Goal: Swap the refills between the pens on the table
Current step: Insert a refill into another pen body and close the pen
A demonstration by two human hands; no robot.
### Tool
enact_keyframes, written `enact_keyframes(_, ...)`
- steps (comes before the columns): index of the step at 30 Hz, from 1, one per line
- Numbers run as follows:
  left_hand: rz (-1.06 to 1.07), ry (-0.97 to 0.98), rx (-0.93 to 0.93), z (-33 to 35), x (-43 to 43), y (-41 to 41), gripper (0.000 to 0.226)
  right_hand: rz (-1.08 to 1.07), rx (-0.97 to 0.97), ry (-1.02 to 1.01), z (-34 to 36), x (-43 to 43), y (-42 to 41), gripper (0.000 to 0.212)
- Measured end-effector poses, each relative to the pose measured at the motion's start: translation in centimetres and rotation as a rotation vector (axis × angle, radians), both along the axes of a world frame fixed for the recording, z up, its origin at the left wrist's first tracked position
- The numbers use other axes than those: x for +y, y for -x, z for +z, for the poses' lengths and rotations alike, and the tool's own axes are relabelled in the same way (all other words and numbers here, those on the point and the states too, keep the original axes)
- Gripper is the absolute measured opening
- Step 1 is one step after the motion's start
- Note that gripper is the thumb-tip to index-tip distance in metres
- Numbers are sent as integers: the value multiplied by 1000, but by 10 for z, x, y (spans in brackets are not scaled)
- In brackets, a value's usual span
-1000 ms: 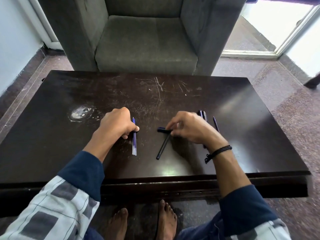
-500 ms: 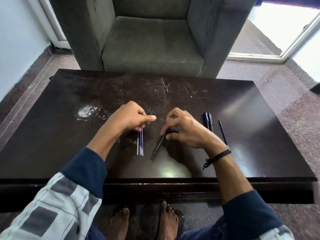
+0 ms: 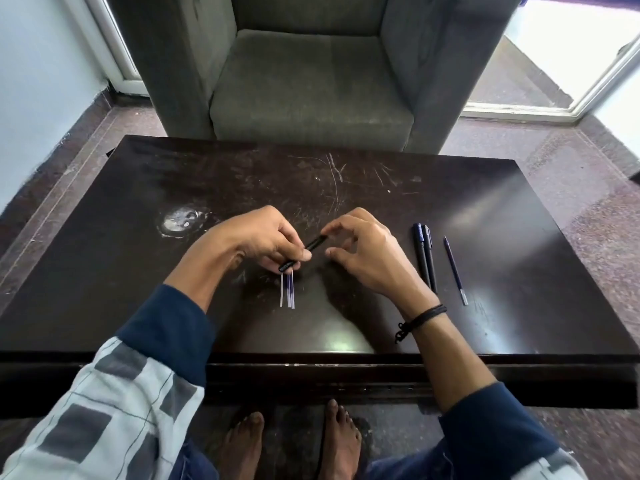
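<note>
Pen barrel [image 3: 314,243], black, slants between the hands. The left hand [image 3: 266,242] grips its lower half with curled fingers. The right hand [image 3: 363,252] is loosely curled and holds nothing, index tip at the barrel's upper end, thumb apart. Three refills [image 3: 287,294] lie side by side on the scratched dark table [image 3: 485,209] just below the left hand. Two pens [image 3: 425,258] and a thin refill [image 3: 455,270] lie to the right. A grey armchair [image 3: 311,81] stands beyond.
</note>
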State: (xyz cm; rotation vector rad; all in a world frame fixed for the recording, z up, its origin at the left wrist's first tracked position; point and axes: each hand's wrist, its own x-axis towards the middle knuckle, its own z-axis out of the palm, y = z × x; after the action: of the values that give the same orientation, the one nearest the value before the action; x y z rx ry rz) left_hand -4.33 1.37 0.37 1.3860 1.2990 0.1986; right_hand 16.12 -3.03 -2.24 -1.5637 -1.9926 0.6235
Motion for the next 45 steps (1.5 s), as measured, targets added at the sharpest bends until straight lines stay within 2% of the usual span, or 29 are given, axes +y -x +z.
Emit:
enact_keyframes(4, 170, -49, 55, 1, 10, 26, 11, -50, -125, -73, -1, -7, 14, 8)
enact_keyframes(9, 262, -71, 88, 2, 16, 48, 14, 181, -219, -104, -11, -17, 39, 17)
enact_keyframes(13, 225, -83, 95, 3, 16, 50, 12, 272, -279, -112, -15, -21, 45, 28)
enact_keyframes(26, 192, -120, 106, 2, 16, 43, 11, 354, -374, -29, -14, -18, 44, 21)
enact_keyframes(45, 207, -108, 101, 1, 13, 37, 12, 396, -441, -91, -16, -19, 43, 22)
